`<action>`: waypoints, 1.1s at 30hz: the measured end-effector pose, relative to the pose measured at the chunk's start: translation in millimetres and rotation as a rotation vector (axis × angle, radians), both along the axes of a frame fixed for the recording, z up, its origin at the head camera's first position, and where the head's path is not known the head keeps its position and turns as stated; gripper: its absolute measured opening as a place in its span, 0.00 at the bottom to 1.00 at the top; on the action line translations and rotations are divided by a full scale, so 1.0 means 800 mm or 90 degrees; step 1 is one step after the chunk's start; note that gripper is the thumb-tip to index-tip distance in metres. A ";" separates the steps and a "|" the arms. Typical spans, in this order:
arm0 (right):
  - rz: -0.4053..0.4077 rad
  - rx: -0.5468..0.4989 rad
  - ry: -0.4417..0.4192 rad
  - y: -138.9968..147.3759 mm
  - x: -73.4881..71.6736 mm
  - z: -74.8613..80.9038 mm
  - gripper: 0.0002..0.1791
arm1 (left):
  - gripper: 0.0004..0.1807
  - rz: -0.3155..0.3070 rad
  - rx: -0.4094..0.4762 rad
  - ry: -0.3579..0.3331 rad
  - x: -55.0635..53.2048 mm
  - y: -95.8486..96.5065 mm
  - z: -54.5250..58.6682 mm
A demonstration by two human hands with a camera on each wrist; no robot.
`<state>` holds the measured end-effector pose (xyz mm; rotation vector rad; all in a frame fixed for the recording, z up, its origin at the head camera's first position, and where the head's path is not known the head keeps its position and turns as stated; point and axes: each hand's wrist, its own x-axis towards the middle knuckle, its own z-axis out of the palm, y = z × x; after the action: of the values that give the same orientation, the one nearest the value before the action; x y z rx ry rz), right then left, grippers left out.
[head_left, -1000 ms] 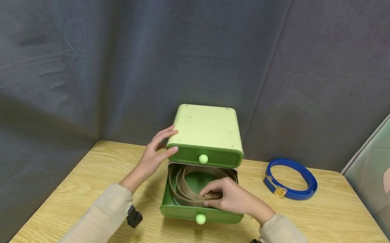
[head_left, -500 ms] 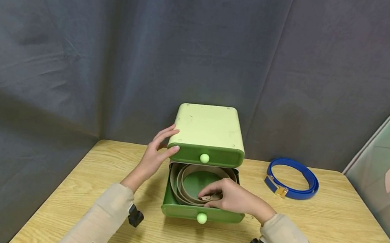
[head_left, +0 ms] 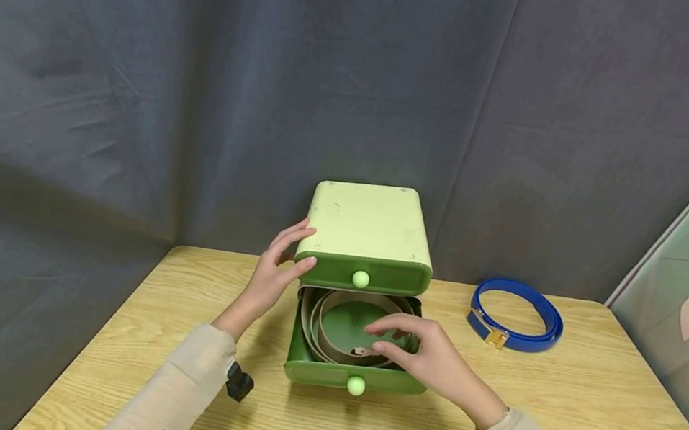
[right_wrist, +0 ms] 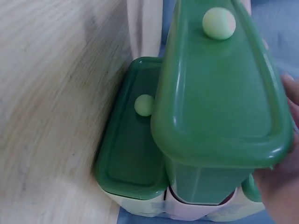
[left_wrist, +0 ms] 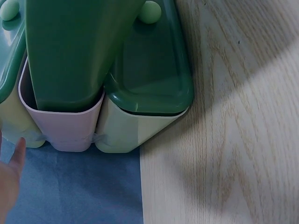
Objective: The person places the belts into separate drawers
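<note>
A small drawer cabinet (head_left: 370, 222) with a pale yellow top stands on the table. My left hand (head_left: 269, 281) rests at its upper left corner, fingers along the side and top, thumb at the front edge. Below the top drawer, a green drawer (head_left: 323, 374) is pulled out, also seen from outside in the right wrist view. Inside it lies a coiled beige belt (head_left: 327, 347), its end piece near the front. My right hand (head_left: 430, 357) is held over the drawer's right side with fingers apart, thumb close to that end piece; whether it touches cannot be told.
A coiled blue belt (head_left: 546, 343) with a gold buckle lies on the table (head_left: 559, 418) to the right. Behind the cabinet hangs a dark grey curtain (head_left: 336, 83). Another closed drawer (right_wrist: 131, 154) sits under the pulled-out one in the right wrist view.
My right hand has let go of the beige belt's end and moved slightly up and right, its fingers spreading. The left hand stays at the cabinet. The belt coil now lies rounder in the drawer.
</note>
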<state>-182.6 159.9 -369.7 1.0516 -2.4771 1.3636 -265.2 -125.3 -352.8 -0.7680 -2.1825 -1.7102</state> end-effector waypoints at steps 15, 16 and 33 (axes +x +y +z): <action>-0.175 -0.151 0.128 0.018 0.050 -0.010 0.19 | 0.27 -0.003 0.011 0.016 -0.012 -0.003 -0.014; -0.180 -0.155 0.128 0.020 0.052 -0.012 0.20 | 0.27 -0.003 0.010 0.017 -0.012 -0.003 -0.014; -0.267 -0.143 0.075 0.035 0.066 -0.041 0.24 | 0.28 -0.002 0.005 -0.005 -0.016 -0.001 -0.015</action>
<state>-130.2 187.9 -402.8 0.5108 -2.2245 1.3557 -277.8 -126.3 -364.7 -0.7655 -2.1788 -1.7255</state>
